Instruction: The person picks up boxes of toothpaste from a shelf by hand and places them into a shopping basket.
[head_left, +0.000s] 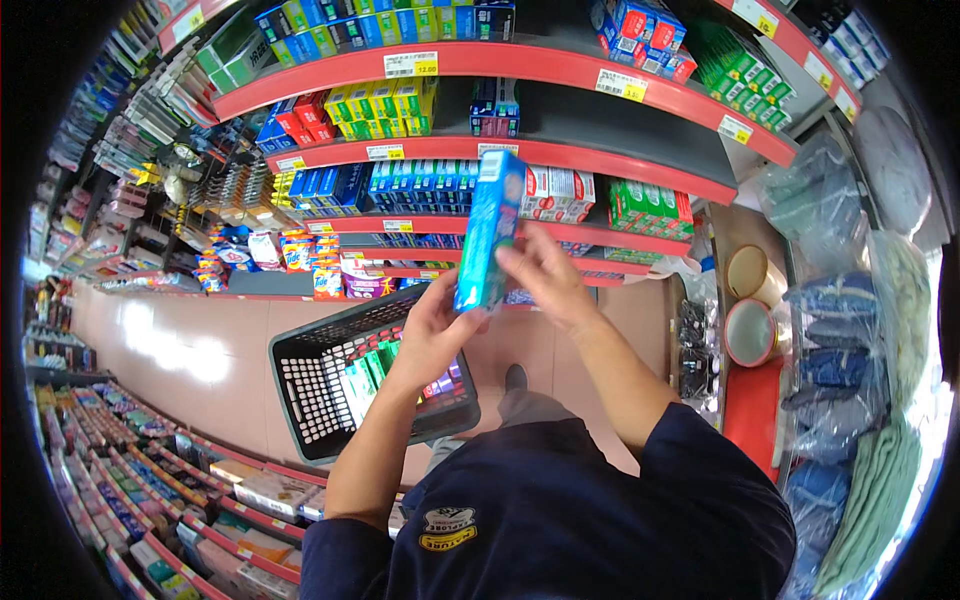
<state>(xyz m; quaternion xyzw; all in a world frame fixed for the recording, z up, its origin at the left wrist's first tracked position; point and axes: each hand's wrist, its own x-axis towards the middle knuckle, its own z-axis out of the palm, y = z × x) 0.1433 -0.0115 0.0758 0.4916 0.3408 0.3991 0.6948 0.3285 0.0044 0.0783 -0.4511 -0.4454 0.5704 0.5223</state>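
A long blue carton (484, 240), probably a toothpaste box, is held up in front of the shelves and tilted slightly. My left hand (441, 322) grips its lower end. My right hand (546, 277) is at the carton's right side, with its fingers near or touching the box; motion blur hides the exact contact. Below my left forearm stands a black plastic shopping basket (300, 345). Inside it lie several cartons, among them green-and-white ones (367, 375) and purple ones (448, 381), partly covered by my arm.
Red-edged shelves (517, 60) ahead bear several rows of toothpaste-like boxes (424, 184). Detergent bags (298, 255) sit lower left. Low shelving (247, 517) runs behind at left. To the right are round containers (750, 330) and plastic-wrapped textiles (832, 330). The tiled floor (195, 322) extends left.
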